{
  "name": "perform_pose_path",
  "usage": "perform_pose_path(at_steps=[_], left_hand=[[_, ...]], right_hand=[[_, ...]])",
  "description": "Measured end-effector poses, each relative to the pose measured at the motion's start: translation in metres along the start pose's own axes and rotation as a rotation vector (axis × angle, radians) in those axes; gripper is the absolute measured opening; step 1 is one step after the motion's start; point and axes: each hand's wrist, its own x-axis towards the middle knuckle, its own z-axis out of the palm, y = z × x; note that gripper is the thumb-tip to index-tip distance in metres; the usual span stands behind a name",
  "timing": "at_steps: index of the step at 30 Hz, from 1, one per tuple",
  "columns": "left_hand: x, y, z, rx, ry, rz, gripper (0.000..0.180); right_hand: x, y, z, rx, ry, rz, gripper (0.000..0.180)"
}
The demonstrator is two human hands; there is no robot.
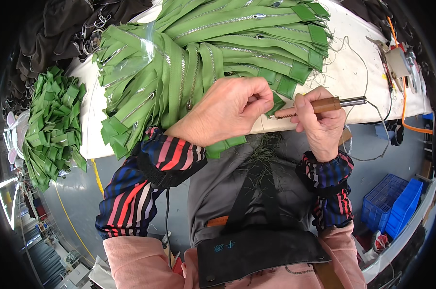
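My left hand [227, 108] is closed in a pinch above the table's near edge; whatever its fingertips hold is hidden. Close by its fingers lies the dark green end tab [278, 103] of a zipper. In my right hand [319, 123] is a pen-like tool with a brown handle [325, 104], a metal tube at one end and a ribbed tip pointing toward my left hand. A thin cord leads off from the metal end. Beneath and beyond my left hand spreads a big pile of green zippers [189, 62] with silver teeth and darker end tabs.
Another bundle of green tabbed strips [54, 125] hangs at the left. Loose threads [266, 156] lie on my grey apron [213, 178]. Blue crates [386, 202] stand on the floor at right. An orange cable [403, 103] runs over the white table's [355, 53] right side.
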Motion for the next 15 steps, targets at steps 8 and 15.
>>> perform_pose_path(at_steps=[8, 15], left_hand=[[-0.021, 0.037, -0.042, -0.04, -0.388, -0.086, 0.011], [-0.004, 0.007, -0.013, 0.747, 0.068, 0.363, 0.022]], right_hand=[[0.006, 0.008, -0.019, 0.394, 0.222, -0.054, 0.014], [0.009, 0.005, -0.017, 0.564, 0.302, -0.024, 0.017]])
